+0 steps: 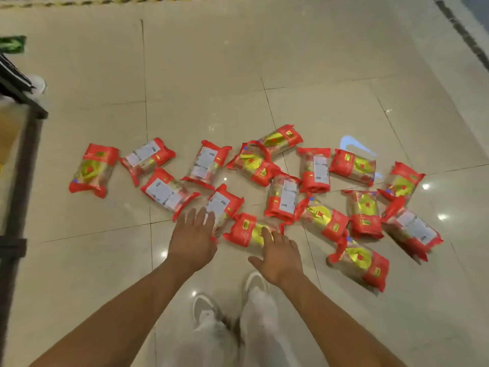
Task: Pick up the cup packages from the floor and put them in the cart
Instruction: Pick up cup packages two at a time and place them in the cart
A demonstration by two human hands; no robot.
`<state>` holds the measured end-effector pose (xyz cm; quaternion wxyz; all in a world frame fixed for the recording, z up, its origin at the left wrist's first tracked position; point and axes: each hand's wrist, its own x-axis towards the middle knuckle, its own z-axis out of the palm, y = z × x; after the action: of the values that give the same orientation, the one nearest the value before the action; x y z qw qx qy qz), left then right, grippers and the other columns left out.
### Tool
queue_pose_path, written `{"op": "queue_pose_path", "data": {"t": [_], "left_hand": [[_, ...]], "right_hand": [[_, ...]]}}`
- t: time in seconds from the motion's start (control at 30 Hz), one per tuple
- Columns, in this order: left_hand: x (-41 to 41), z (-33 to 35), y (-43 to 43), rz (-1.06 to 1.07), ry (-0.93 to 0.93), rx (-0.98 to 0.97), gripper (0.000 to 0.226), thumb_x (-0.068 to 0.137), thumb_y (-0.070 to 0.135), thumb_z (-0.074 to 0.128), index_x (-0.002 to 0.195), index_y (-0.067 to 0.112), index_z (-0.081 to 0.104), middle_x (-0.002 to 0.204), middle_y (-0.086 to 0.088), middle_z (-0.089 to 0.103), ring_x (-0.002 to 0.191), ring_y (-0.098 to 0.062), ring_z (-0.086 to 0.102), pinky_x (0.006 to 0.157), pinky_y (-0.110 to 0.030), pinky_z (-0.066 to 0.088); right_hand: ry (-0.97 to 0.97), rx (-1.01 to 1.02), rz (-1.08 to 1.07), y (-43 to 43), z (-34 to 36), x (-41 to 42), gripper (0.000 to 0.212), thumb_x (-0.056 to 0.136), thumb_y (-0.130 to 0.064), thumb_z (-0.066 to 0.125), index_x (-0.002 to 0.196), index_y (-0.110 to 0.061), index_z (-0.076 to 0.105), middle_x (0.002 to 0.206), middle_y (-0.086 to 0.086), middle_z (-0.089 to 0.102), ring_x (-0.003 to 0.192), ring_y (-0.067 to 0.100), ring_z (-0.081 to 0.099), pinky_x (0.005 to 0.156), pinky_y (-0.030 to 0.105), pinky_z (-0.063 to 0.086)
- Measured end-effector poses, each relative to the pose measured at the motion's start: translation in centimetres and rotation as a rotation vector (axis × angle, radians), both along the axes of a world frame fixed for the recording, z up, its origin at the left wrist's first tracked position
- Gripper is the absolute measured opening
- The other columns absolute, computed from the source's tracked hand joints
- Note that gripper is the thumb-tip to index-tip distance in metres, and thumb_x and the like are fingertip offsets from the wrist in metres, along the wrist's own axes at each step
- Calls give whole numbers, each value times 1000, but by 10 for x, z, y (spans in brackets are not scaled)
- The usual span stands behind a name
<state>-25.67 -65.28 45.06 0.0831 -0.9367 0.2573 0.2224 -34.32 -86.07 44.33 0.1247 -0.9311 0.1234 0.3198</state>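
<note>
Cart (16, 144): only a dark frame edge shows at far left; its basket is out of view, so the drop point cannot be judged from here.

Packs: red-and-gold cup packs lie scattered across the tiled floor (211, 75), from the far-left pack (93, 170) to the right-end pack (412, 231). Several in the middle and at right overlap or touch. None is lifted; the task looks barely begun.

Left hand (194, 239): open, fingers spread, palm down, reaching over the near end of the label pack (223, 205). Whether it touches the wrapper cannot be told. It grips nothing.

Right hand (280, 256): open, palm down, fingers over the near pack (250, 230). Contact not confirmed. It grips nothing.

Risks, in my judgement:
- The wrappers look glossy and the tile polished; a flat-handed grab may push a pack away rather than pick it up.
- The two targeted packs lie just beside each other; lifting one may drag or flip the other.
- Taking one pack per hand leaves neither hand free to steady a slipping wrapper.
- Squeezing hard could crush the cups inside.
- The shoes (255, 283) stand near the front row; a step forward risks treading on a pack.
- Motion blur at the frame edges suggests a moving head; a hurried reach may miss.
</note>
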Motion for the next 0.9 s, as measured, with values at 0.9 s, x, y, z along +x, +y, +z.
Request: {"op": "queue_pose_path", "data": {"t": [0.9], "left_hand": [[175, -508, 2, 1031, 552, -520, 71, 46, 33, 95, 103, 15, 56, 96, -1, 73, 89, -22, 72, 86, -43, 60]], "right_hand": [[217, -79, 502, -68, -493, 172, 76, 70, -63, 76, 125, -16, 54, 122, 5, 66, 117, 28, 61, 110, 48, 27]]}}
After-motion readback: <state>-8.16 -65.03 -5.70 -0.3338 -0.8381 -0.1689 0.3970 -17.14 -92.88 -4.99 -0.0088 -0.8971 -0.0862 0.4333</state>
